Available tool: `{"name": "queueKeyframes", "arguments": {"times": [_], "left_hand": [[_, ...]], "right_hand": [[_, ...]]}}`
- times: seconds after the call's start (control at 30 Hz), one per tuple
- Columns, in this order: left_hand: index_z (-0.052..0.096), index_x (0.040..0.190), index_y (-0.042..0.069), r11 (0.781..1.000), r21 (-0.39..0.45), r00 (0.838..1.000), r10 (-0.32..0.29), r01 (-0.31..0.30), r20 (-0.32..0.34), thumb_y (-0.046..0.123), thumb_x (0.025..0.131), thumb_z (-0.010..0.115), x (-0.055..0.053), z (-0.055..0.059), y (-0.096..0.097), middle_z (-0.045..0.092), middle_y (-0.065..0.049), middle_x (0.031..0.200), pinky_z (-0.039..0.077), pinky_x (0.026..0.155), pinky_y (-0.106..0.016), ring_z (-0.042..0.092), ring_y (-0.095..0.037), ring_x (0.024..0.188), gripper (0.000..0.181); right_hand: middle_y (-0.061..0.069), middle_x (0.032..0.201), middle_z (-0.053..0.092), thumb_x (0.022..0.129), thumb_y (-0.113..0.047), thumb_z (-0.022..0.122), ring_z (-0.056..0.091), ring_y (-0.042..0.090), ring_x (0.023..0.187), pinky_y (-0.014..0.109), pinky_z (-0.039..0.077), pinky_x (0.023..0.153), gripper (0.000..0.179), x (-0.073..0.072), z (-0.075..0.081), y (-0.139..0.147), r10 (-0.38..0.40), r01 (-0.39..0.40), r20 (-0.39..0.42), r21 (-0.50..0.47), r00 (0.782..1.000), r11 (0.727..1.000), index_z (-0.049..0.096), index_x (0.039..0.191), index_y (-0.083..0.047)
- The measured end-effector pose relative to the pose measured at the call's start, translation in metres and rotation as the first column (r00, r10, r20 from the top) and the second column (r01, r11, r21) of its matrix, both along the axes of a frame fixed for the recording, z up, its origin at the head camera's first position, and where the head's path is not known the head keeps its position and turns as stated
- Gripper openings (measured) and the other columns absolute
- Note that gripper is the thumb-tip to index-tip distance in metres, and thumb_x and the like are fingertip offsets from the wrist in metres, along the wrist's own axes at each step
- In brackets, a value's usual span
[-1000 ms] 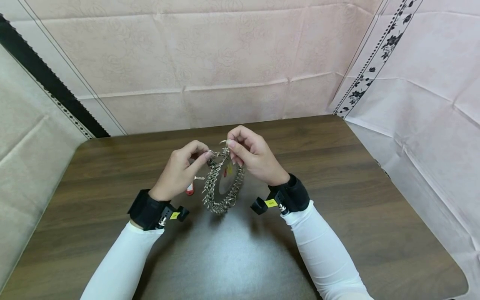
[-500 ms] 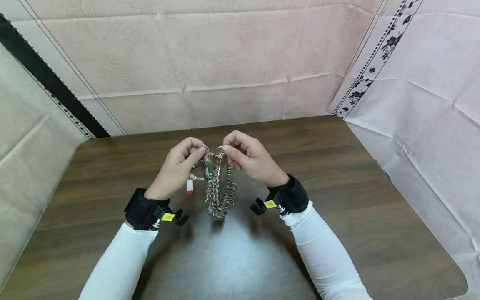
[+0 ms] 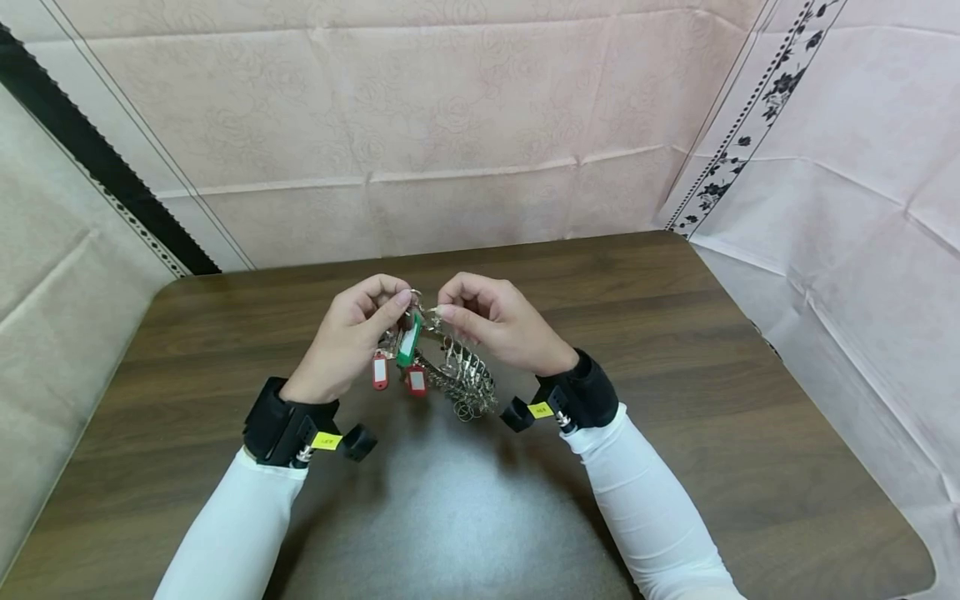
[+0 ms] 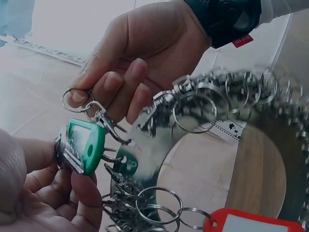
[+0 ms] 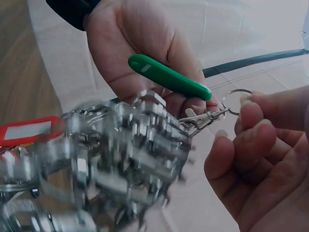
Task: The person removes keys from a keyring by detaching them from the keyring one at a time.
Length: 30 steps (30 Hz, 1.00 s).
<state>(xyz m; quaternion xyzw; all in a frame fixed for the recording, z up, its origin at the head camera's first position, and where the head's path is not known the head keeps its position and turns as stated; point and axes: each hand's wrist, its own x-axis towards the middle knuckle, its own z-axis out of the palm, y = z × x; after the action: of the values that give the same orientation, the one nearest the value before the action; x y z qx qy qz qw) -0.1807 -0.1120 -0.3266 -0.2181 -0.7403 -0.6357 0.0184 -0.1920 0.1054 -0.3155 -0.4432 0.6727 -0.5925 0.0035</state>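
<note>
A flat metal hoop hangs between both hands, its rim crowded with swivel clasps and small split rings. In the head view my left hand is at its left side; thumb and fingers pinch a green key tag with keys behind it. My right hand pinches one split ring between thumb and forefinger; a clasp joins that ring to the hoop's edge beside the green tag. A red key tag hangs below the hoop's left part.
Another red key tag shows just under my left fingers in the head view. The brown wooden table spreads beneath both arms. Pale patterned cloth hangs behind it and at both sides.
The hoop has turned and tilted; its clasps swing to the right and the green and red tags come into view. My right hand has moved slightly down and left, my left hand slightly left.
</note>
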Motion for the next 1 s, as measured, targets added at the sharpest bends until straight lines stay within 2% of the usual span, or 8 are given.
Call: {"name": "queueKeyframes", "arguments": {"times": [0.1, 0.23, 0.33, 0.47, 0.57, 0.8, 1.0], "left_hand": [[0.055, 0.107, 0.004, 1.0, -0.005, 1.0, -0.003, 0.003, -0.024, 0.026, 0.098, 0.053, 0.001, 0.001, 0.001, 0.055, -0.006, 0.087, 0.046, 0.068, -0.023, 0.052, -0.018, 0.08, 0.025], [0.054, 0.107, 0.004, 1.0, -0.012, 0.998, -0.006, 0.005, -0.057, 0.024, 0.099, 0.051, 0.002, 0.001, 0.003, 0.054, -0.008, 0.09, 0.045, 0.068, -0.023, 0.051, -0.02, 0.082, 0.022], [0.052, 0.108, 0.003, 1.0, -0.004, 0.997, -0.012, 0.012, -0.08, 0.022, 0.099, 0.05, 0.003, 0.0, 0.003, 0.054, -0.009, 0.092, 0.045, 0.068, -0.023, 0.051, -0.021, 0.084, 0.02], [0.051, 0.108, 0.003, 0.999, 0.02, 0.995, -0.025, 0.028, -0.095, 0.019, 0.1, 0.049, 0.004, 0.002, 0.003, 0.053, -0.01, 0.092, 0.044, 0.065, -0.024, 0.049, -0.021, 0.082, 0.019], [0.051, 0.108, 0.003, 0.999, 0.031, 0.995, -0.029, 0.032, -0.093, 0.02, 0.1, 0.049, 0.005, 0.004, 0.004, 0.052, -0.01, 0.093, 0.043, 0.063, -0.025, 0.048, -0.02, 0.08, 0.019], [0.051, 0.108, 0.004, 0.999, 0.013, 0.993, -0.033, 0.034, -0.112, 0.021, 0.1, 0.048, 0.008, 0.006, 0.006, 0.052, -0.01, 0.092, 0.043, 0.067, -0.027, 0.049, -0.021, 0.082, 0.019], [0.051, 0.107, 0.003, 0.999, 0.005, 0.985, -0.04, 0.041, -0.167, 0.018, 0.101, 0.047, 0.011, 0.006, 0.009, 0.052, -0.011, 0.089, 0.045, 0.067, -0.028, 0.05, -0.021, 0.079, 0.016]], "right_hand": [[0.008, 0.074, 0.048, 0.097, -0.01, 0.054, 0.043, 0.024, 0.062, 0.03, 0.037, 0.055, 0.012, 0.001, 0.001, 0.002, 0.016, -0.017, 0.023, 0.039, 1.0, 0.999, 0.056, 0.094, 0.002], [0.01, 0.074, 0.052, 0.094, -0.016, 0.06, 0.044, 0.019, 0.064, 0.029, 0.036, 0.057, 0.014, 0.001, 0.002, 0.003, 0.031, -0.036, 0.046, 0.118, 0.998, 0.992, 0.062, 0.091, -0.002], [0.012, 0.076, 0.057, 0.093, -0.018, 0.062, 0.047, 0.017, 0.066, 0.029, 0.039, 0.059, 0.014, 0.0, 0.002, 0.003, 0.081, -0.088, 0.047, 0.175, 0.996, 0.981, 0.066, 0.091, -0.006], [0.008, 0.075, 0.058, 0.094, -0.02, 0.06, 0.049, 0.016, 0.067, 0.03, 0.042, 0.061, 0.017, -0.003, 0.001, 0.004, 0.12, -0.125, 0.035, 0.225, 0.992, 0.966, 0.069, 0.091, -0.006], [0.004, 0.073, 0.055, 0.096, -0.021, 0.058, 0.049, 0.019, 0.064, 0.03, 0.042, 0.057, 0.019, -0.003, 0.0, 0.004, 0.081, -0.088, 0.04, 0.226, 0.996, 0.97, 0.068, 0.092, -0.006], [0.007, 0.074, 0.053, 0.096, -0.019, 0.058, 0.046, 0.02, 0.059, 0.03, 0.04, 0.048, 0.014, -0.003, -0.001, 0.002, -0.071, 0.061, 0.06, 0.157, 0.996, 0.986, 0.062, 0.098, -0.006], [0.007, 0.077, 0.055, 0.095, -0.015, 0.058, 0.044, 0.019, 0.058, 0.03, 0.038, 0.047, 0.015, -0.002, -0.001, -0.002, -0.092, 0.089, 0.036, 0.06, 0.995, 0.994, 0.06, 0.106, -0.004]]}}
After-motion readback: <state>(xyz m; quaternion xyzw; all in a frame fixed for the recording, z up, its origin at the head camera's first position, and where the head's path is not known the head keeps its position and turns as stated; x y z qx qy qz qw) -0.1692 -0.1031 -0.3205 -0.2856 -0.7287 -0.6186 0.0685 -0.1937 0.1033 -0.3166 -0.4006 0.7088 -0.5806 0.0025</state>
